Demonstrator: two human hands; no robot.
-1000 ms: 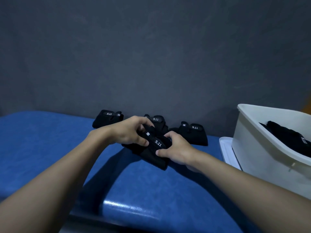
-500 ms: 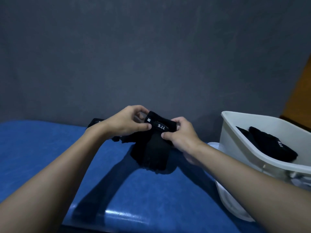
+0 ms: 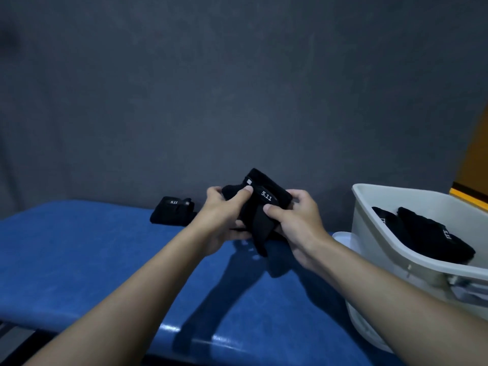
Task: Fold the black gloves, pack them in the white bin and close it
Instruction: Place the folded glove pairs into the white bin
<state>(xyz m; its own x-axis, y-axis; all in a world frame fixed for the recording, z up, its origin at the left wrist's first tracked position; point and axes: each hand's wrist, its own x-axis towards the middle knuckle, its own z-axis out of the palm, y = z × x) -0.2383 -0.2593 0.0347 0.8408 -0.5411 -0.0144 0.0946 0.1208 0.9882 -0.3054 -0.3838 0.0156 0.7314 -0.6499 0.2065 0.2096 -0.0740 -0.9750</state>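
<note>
Both forearms reach in from the near edge of the blue surface (image 3: pixel 105 260), and the hands meet left of the white bin (image 3: pixel 375 273), raised clear of the padding. The left hand (image 3: pixel 224 210) has its grip closed on a black glove (image 3: pixel 260 207), thumb pressed on top beside the white "5.11" mark and fingers curled behind. The right hand (image 3: pixel 295 220) pinches the same glove at the side nearer the bin, thumb over the fabric and fingers wrapped beneath.

This looks like the folding step, part done: the cuff end is bunched between the two grips while a loose tail hangs below them. The next move likely calls for tucking that tail up into a tight bundle, then carrying it rightward over the bin's rim.

The glove is soft, matte black and thick, and it creases where it is pinched.

Inside the bin lie packed gloves (image 3: pixel 433 239), dark bundles against its far wall. A white lid (image 3: pixel 343 236) shows at the bin's left foot; closing is not yet done. Farther from the bin, well to its left and near the grey wall (image 3: pixel 237 88), one folded glove (image 3: pixel 173 213) waits on the surface.
</note>
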